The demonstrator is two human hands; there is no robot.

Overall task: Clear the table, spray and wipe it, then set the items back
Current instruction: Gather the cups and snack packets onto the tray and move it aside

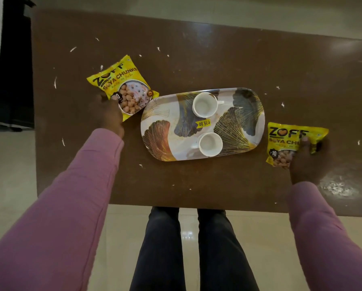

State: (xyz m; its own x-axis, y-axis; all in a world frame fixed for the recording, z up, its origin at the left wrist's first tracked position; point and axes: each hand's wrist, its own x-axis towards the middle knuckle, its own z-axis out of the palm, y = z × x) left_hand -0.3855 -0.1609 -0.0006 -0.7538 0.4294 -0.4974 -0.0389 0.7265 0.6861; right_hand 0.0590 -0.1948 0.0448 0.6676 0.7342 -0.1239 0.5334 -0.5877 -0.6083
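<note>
I stand at a brown table strewn with small white scraps. In the middle lies an oval tray with a leaf pattern, and two white cups stand on it. At the tray's left lies a yellow soya chunks packet; my left hand grips its near corner. A second yellow packet lies right of the tray, and my right hand grips its near right part, with fingers curled over it.
Dark furniture stands to the left of the table. Pale tiled floor lies beyond it and under my legs. A wet-looking shiny patch marks the table's near right corner.
</note>
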